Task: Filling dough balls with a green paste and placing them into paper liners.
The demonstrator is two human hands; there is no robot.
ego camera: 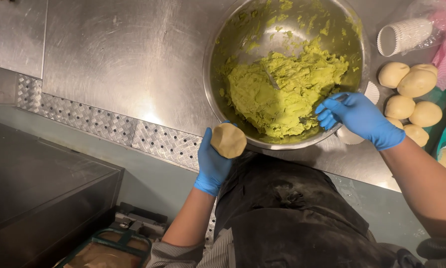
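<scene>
While left hand (214,161) cups dough disc (228,140), right hand (359,118) fingertips hidden in bowl (362,54) filling (282,89); grip unclear.

Both hands wear thin, bright blue disposable gloves: the left hand (214,161) and the right hand (360,118). Each glove ends at the wrist, forearms bare beyond it. Near the left elbow, a striped sleeve (183,254) shows. A dark, dusty apron (287,213), possibly flour-marked, covers the torso.

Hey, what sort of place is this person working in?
Most likely a commercial kitchen or bakery: a stainless steel worktop, a big metal mixing bowl of green filling, a row of dough balls, and paper baking cups. Both hands wear blue gloves.
</scene>
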